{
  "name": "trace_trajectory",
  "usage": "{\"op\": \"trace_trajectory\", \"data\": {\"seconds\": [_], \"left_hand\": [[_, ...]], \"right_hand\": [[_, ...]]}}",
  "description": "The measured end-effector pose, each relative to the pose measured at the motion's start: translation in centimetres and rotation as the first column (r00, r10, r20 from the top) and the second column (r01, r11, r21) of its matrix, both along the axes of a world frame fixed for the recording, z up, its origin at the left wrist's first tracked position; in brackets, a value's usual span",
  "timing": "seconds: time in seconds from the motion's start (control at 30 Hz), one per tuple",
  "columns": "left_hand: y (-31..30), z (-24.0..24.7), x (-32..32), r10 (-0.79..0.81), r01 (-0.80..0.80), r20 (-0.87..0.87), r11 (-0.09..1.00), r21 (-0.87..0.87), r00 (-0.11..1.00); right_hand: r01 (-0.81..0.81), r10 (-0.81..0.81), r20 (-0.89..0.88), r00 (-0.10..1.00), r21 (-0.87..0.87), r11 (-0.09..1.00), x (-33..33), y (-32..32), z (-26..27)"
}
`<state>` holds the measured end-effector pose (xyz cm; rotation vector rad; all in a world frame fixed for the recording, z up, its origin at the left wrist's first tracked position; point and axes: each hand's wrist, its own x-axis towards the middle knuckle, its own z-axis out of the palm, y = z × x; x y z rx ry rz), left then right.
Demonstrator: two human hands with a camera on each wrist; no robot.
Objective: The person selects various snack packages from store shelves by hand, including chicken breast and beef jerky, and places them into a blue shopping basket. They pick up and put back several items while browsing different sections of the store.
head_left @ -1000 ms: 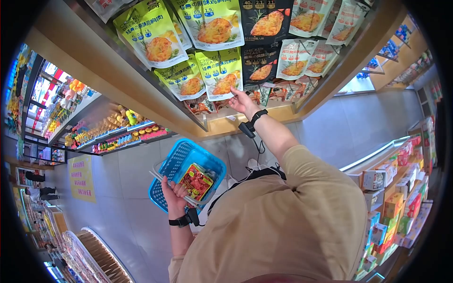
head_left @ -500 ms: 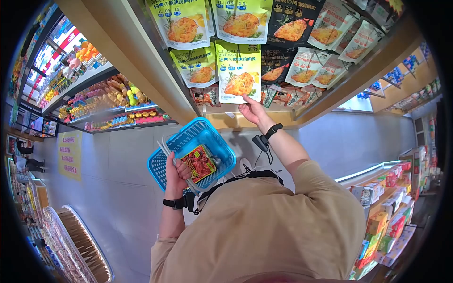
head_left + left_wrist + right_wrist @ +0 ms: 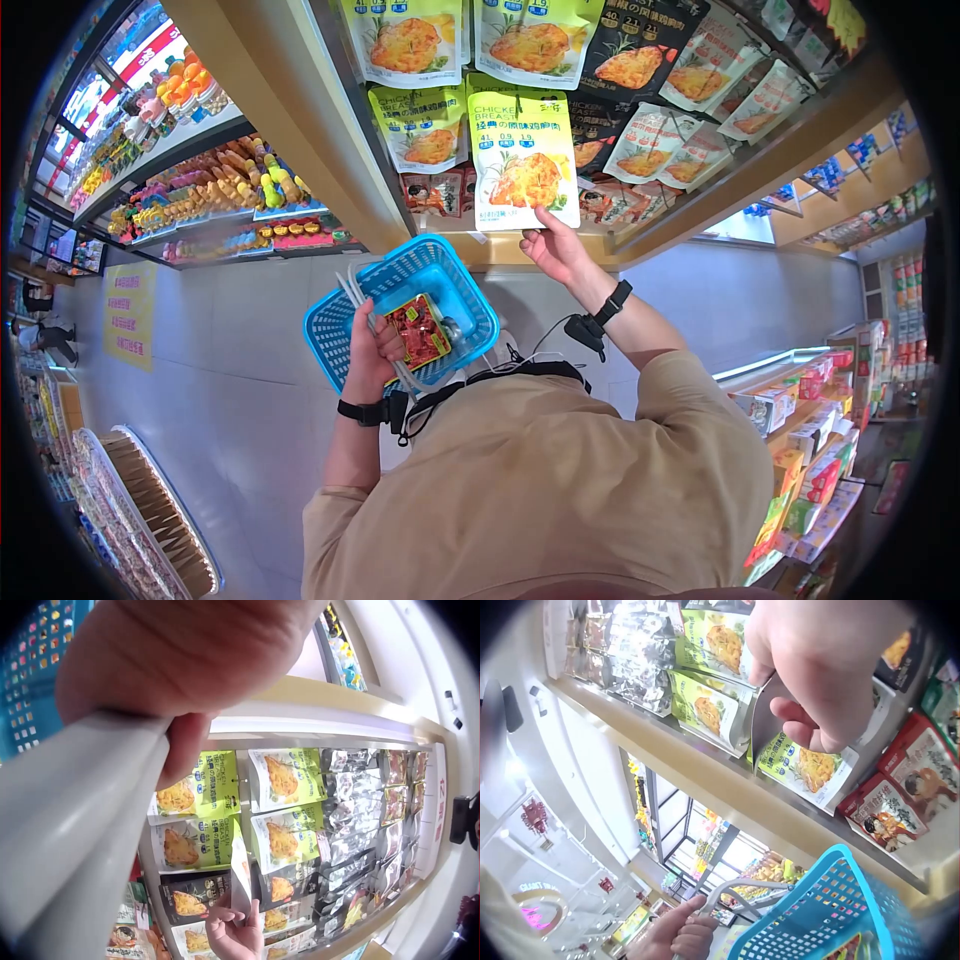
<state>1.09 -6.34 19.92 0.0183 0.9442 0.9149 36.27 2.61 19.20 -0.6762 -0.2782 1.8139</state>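
In the head view the right hand (image 3: 557,248) pinches the bottom edge of a yellow-green and white chicken breast pouch (image 3: 524,165), thumb on its front. That pouch stands out in front of the other hanging pouches. The right wrist view shows the right hand (image 3: 817,675) close up, fingers curled behind the pouch's edge. Curled round the light grey handles (image 3: 360,300) of a blue basket (image 3: 470,275) is the left hand (image 3: 374,345). A red package with yellow edging (image 3: 418,332) lies inside the basket, beside another item that is hard to make out.
More yellow-green pouches (image 3: 405,45), black pouches (image 3: 630,60) and pale pouches (image 3: 650,140) hang in a wood-framed shelf (image 3: 310,130). Shelves of toys stand at the left, boxed goods (image 3: 800,410) at the right. A yellow floor sign (image 3: 128,315) and a person are far left.
The right hand and its pouch have come nearer, and the pouch now stands out from the rack. The view has shifted, and the basket sits closer to the shelf's lower edge.
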Motion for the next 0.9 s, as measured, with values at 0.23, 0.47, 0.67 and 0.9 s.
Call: {"op": "trace_trajectory", "data": {"seconds": [0.23, 0.47, 0.67, 0.9], "left_hand": [[0.2, -0.7, -0.8, -0.024, 0.024, 0.045, 1.000, -0.008, 0.999], [0.4, -0.4, 0.6, -0.007, 0.007, -0.004, 1.000, -0.018, 1.000], [0.8, 0.5, 3.4, -0.091, 0.090, -0.072, 0.996, -0.017, 0.993], [1.1, -0.8, 4.5, -0.204, 0.204, -0.005, 0.979, 0.009, 0.979]], "right_hand": [[-0.037, 0.052, 0.309, 0.950, -0.055, 0.998, 4.5, -3.5, 1.9], [-0.110, 0.120, 0.610, 0.783, -0.055, 0.992, 6.7, -9.8, 5.4], [-0.442, 0.497, 0.630, 0.596, -0.259, 0.859, 2.8, -8.0, 2.0], [-0.652, 0.648, 0.686, 0.329, -0.331, 0.682, -5.9, -2.9, -7.9]]}}
